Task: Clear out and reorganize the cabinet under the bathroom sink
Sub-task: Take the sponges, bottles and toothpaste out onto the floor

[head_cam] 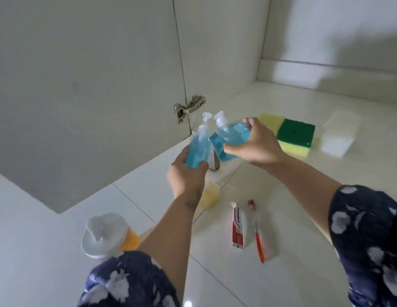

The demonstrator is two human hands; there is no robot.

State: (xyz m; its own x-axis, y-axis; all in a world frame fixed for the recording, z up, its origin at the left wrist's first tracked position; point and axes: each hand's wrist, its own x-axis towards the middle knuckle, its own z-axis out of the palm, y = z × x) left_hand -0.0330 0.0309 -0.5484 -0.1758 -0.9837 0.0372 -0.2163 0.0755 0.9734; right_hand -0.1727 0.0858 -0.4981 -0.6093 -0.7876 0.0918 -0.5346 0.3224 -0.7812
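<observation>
My left hand point(188, 173) grips a slim pump bottle of blue liquid point(198, 147) by its lower part, holding it upright. My right hand point(255, 145) holds a wider blue pump bottle point(231, 136), tilted to the left, with its pump head close to the other bottle's pump. Both bottles hang above the front left corner of the white cabinet floor point(315, 173), near the open door point(82, 85) and its metal hinge point(189, 107).
A yellow and green sponge point(290, 136) and a white block point(339, 136) lie inside the cabinet. On the floor tiles lie a toothpaste tube point(237, 227), a red toothbrush point(258, 238), a small yellow cup point(209, 193) and an orange container with a white lid point(106, 233).
</observation>
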